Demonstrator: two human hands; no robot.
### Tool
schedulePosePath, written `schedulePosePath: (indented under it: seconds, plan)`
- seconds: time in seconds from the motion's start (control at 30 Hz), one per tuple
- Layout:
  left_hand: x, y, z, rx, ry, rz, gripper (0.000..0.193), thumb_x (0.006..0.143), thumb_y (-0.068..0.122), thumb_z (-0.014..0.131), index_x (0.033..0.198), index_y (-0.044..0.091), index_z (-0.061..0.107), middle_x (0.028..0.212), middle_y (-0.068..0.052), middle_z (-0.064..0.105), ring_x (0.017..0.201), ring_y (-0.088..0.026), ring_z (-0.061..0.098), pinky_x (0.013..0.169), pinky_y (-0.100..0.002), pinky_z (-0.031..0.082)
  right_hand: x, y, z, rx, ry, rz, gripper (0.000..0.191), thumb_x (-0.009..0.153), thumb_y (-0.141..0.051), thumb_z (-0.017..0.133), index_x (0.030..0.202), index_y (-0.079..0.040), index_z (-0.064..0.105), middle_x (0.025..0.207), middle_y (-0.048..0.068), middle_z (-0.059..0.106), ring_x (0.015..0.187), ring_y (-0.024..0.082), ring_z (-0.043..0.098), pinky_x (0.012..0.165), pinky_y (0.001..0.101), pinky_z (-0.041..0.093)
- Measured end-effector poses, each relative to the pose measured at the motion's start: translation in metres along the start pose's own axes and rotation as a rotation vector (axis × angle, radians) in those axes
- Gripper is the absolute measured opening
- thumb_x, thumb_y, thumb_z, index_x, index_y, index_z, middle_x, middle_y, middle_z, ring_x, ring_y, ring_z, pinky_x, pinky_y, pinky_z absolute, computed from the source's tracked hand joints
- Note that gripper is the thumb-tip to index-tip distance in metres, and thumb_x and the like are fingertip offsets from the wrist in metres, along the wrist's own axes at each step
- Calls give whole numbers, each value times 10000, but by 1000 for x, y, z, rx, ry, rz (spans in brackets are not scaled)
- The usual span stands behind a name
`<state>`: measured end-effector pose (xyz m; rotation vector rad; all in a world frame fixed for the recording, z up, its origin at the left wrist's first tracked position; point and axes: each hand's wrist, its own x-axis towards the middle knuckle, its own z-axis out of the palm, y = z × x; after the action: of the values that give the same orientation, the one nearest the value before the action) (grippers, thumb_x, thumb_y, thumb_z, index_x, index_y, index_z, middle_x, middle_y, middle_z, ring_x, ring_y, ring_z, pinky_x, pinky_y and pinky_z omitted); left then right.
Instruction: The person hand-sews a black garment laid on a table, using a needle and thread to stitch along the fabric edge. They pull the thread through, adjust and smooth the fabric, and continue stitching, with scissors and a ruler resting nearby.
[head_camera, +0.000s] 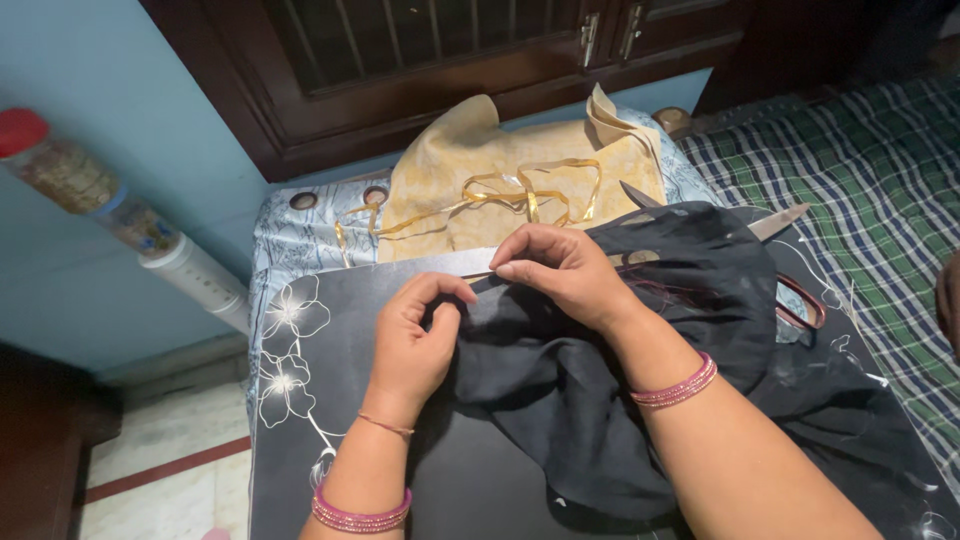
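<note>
A black cloth (600, 400) lies bunched on a dark table cover with white flower outlines (320, 370). My left hand (415, 340) pinches the cloth's folded edge near its top left. My right hand (560, 270) pinches the same edge a little further right, fingertips pointing left, with a thin gold strip at the edge between the two hands. Both wrists wear pink bangles. A pair of scissors (770, 225) lies partly under the black cloth at the right, blades pointing away.
A beige cloth (450, 170) with loose gold ribbon (520, 195) lies at the table's far side, below a dark wooden window frame (420, 80). A green checked bedspread (860, 180) is to the right. Jars (60, 170) stand on the left by a blue wall.
</note>
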<state>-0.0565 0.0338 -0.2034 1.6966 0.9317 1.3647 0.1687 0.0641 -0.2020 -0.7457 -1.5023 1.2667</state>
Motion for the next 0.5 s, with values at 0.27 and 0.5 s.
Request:
schedulePosePath:
  seconds: [0.27,0.5]
  plan:
    - [-2,-3,17,44,117,-145,396,872,128,858,676,30,529,668,46,517,668,-50,443,594,-217,395,-2,-7,3,-18,-18,-2,94,955,-34,693,1042,0,698,996,6,711,931,63,645,864,240,524]
    - [-1,6,16,-76,27,-196,320,812,123,816,1117,119,718,670,89,442,639,-39,402,589,-195,365,-4,-12,7,-16,-37,9,85,955,-29,692,1032,5,699,986,12,714,923,64,644,852,240,522]
